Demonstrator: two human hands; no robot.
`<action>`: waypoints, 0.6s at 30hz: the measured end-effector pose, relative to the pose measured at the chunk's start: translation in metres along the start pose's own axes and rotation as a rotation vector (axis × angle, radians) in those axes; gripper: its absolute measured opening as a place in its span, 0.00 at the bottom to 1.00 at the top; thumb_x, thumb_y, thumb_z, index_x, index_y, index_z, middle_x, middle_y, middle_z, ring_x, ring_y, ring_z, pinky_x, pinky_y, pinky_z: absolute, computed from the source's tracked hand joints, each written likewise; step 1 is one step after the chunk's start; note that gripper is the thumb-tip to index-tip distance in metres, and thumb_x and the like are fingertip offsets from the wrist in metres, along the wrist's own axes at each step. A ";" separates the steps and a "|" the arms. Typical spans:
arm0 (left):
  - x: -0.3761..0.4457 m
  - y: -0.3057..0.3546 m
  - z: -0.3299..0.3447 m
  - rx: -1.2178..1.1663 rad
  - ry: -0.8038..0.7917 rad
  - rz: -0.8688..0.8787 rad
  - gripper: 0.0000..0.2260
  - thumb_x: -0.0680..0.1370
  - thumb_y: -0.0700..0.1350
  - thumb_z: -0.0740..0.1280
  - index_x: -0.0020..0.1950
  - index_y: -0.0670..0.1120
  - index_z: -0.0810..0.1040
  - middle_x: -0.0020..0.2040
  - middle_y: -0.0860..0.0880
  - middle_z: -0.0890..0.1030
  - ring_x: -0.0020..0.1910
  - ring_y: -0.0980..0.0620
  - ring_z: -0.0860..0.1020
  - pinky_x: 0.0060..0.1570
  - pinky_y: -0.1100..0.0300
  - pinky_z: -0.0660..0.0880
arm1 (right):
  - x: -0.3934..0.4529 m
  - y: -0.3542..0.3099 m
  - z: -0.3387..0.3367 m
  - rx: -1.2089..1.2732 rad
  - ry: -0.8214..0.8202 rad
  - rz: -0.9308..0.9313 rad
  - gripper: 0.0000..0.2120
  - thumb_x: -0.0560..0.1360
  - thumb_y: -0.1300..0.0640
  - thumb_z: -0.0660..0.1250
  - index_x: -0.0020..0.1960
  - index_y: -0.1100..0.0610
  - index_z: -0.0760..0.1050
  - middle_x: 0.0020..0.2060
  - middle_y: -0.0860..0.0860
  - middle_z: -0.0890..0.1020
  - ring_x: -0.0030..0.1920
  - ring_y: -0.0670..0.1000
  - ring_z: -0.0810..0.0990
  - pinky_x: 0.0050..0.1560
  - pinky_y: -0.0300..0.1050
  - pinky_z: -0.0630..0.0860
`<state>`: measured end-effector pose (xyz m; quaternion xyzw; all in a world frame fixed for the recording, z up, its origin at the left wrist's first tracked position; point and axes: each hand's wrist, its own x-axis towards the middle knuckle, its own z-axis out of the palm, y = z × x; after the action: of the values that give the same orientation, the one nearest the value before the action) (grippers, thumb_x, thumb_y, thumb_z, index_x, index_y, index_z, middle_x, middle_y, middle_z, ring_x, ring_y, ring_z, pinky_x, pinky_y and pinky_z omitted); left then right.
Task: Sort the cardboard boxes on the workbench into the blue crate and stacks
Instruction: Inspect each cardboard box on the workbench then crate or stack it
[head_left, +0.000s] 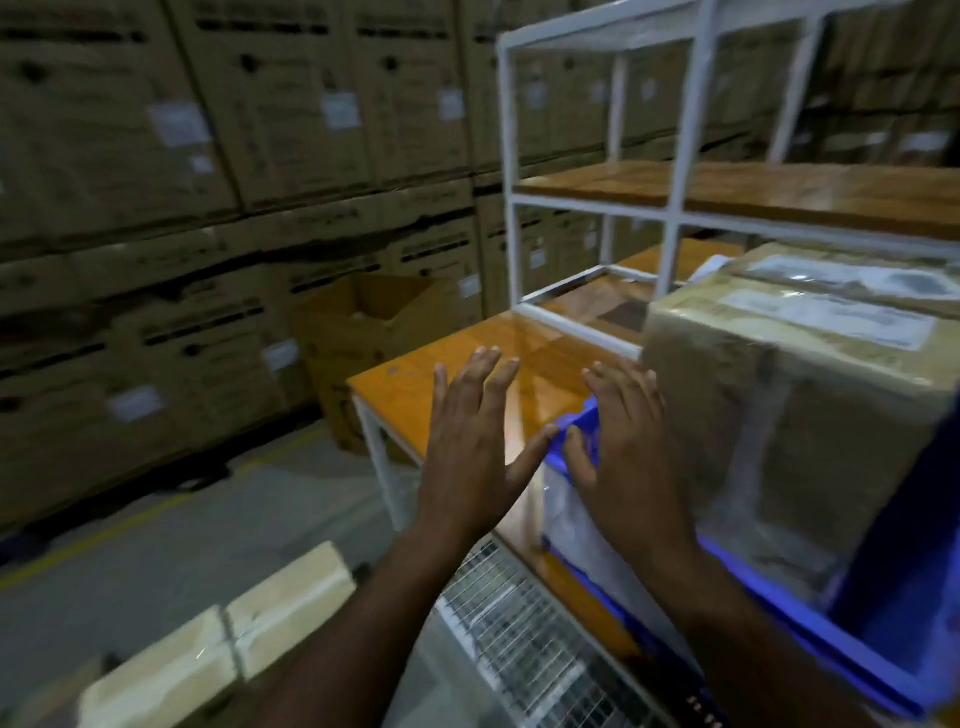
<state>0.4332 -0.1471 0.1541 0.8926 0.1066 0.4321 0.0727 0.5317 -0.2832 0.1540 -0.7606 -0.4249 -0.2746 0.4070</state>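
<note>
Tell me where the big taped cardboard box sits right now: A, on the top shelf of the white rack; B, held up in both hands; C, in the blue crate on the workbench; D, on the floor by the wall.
C: the taped cardboard box stands inside the blue crate, both hands open beside it.

Two hands (470, 441), one blue crate (878, 613), one box (789, 415).

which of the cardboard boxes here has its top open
The brown box on the floor beyond the workbench's far end: its flaps stand up. The wrapped box in the blue crate and the stacked wall cartons look closed.
</note>
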 end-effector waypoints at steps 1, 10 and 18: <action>-0.012 -0.006 -0.008 0.029 -0.011 -0.032 0.29 0.80 0.60 0.66 0.76 0.44 0.68 0.76 0.45 0.68 0.80 0.48 0.60 0.79 0.39 0.49 | -0.005 -0.007 0.009 0.039 -0.023 -0.012 0.24 0.72 0.58 0.66 0.66 0.63 0.74 0.67 0.59 0.76 0.73 0.58 0.68 0.74 0.61 0.63; -0.115 -0.054 -0.081 0.249 -0.058 -0.305 0.26 0.81 0.60 0.64 0.74 0.46 0.70 0.74 0.46 0.70 0.77 0.47 0.64 0.77 0.37 0.54 | -0.051 -0.092 0.084 0.241 -0.335 -0.107 0.25 0.73 0.57 0.70 0.68 0.63 0.72 0.67 0.59 0.75 0.74 0.58 0.66 0.76 0.60 0.60; -0.207 -0.123 -0.136 0.341 -0.029 -0.550 0.26 0.80 0.61 0.63 0.73 0.48 0.70 0.73 0.49 0.71 0.77 0.50 0.64 0.79 0.41 0.51 | -0.083 -0.177 0.147 0.264 -0.514 -0.238 0.26 0.74 0.58 0.72 0.70 0.61 0.72 0.68 0.57 0.75 0.74 0.56 0.66 0.77 0.55 0.58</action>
<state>0.1855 -0.0760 0.0539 0.8355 0.4137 0.3596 0.0377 0.3480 -0.1388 0.0829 -0.6906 -0.6319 -0.0612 0.3464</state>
